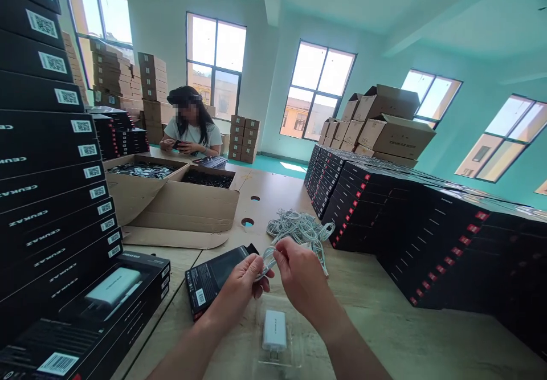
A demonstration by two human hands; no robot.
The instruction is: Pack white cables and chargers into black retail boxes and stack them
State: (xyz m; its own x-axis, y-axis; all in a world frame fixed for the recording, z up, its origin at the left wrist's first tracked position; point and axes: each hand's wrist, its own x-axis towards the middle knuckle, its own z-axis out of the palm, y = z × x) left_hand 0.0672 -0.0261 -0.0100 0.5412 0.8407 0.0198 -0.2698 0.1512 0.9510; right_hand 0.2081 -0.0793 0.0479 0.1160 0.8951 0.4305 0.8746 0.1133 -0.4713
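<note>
A coiled white cable (268,260) is held between my two hands above the table. My left hand (245,277) is closed around the coil, thumb on top. At its other side my right hand (299,266) pinches the cable, fingers bent. Below them, a white charger plug (274,330) with metal prongs lies in a clear plastic tray (294,357). Beside my left hand lies a black box (213,274) with a barcode label, its end flap raised. Just behind my right hand is a heap of loose pale cables (299,226).
Stacked black boxes rise at left (51,209) and right (427,237). An open carton (183,206) holds small dark items. A seated person (192,123) works across the table, handling something dark. Brown cartons (397,135) are piled behind. The table has two round holes (247,222).
</note>
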